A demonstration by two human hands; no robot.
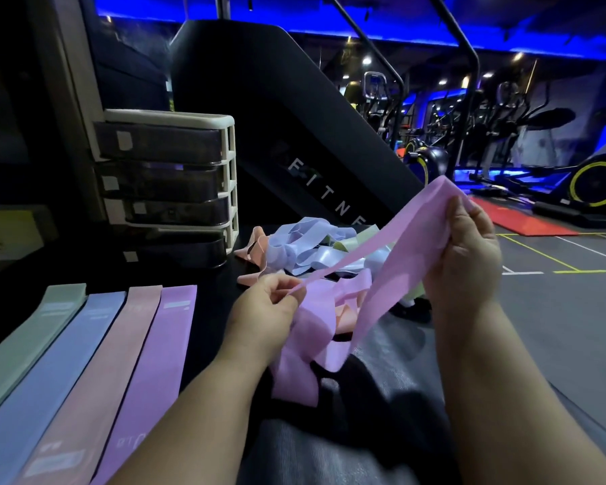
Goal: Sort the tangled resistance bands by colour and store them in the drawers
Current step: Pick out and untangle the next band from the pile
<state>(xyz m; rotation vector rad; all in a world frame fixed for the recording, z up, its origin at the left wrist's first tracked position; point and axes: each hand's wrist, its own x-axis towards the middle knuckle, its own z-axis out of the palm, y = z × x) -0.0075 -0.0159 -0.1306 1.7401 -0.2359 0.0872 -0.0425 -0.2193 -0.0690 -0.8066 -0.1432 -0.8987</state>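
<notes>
The left hand pinches one twisted end of a wide lilac-pink elastic resistance band between thumb and curled fingers. The right hand, raised higher and further out, grips the other end with its fingers folded over the edge. The band runs taut and slanting between the two hands. More lilac-pink material sags in loose loops below the left hand, and I cannot tell whether that is the same band or a second one.

Just beyond the hands, a tangled heap of pale blue, light green and salmon bands lies on the dark desk, with strands crossing over one another. To the left, four bands lie flat side by side: a sage-green flat band, a pale blue flat band, a salmon-pink flat band and a purple flat band.

Behind them stands a white-framed drawer unit with dark translucent drawers, and every visible drawer looks closed.

The task seems to be in its early part. One band of each colour looks laid out, most of the heap remains to be untangled, and nothing visibly sits in a drawer yet.
</notes>
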